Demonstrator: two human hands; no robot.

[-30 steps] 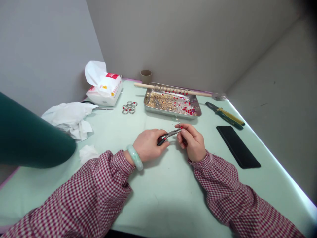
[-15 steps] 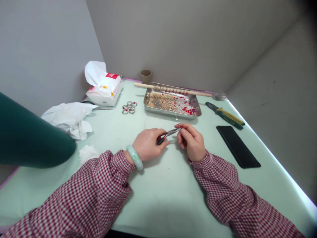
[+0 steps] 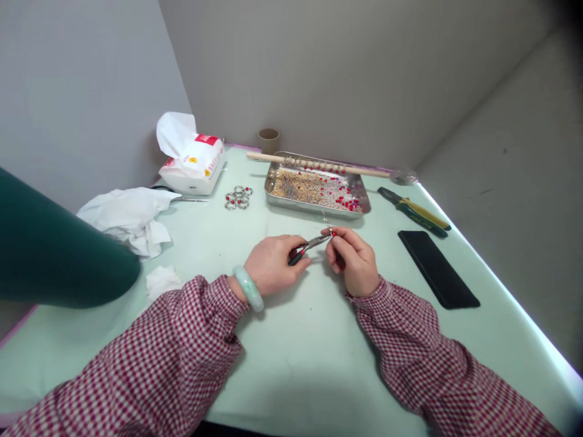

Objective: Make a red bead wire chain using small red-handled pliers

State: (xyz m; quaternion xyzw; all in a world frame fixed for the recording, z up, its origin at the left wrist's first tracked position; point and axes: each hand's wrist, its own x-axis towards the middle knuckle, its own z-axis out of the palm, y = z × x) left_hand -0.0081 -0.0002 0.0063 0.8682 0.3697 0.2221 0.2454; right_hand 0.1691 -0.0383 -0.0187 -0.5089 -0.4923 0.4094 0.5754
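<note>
My left hand (image 3: 273, 264) is closed round small pliers (image 3: 308, 247) with red and black handles, their jaws pointing right. My right hand (image 3: 353, 258) pinches a thin wire piece with a red bead (image 3: 333, 233) at its fingertips, and the plier tips meet it there. Both hands rest low over the pale green table (image 3: 291, 364), just in front of a metal tray (image 3: 273, 195) holding gold and red beads. A green bangle sits on my left wrist.
A wooden stick (image 3: 319, 164) strung with beads lies across the tray's back. Green and yellow pliers (image 3: 413, 212) and a black phone (image 3: 437, 269) lie at right. A tissue pack (image 3: 194, 159), crumpled tissues (image 3: 127, 215) and metal rings (image 3: 237, 197) lie at left. Someone's dark green sleeve (image 3: 54, 255) reaches in at far left.
Almost nothing: my left hand shifted the pliers slightly against the wire piece, and both hands stayed in place.
</note>
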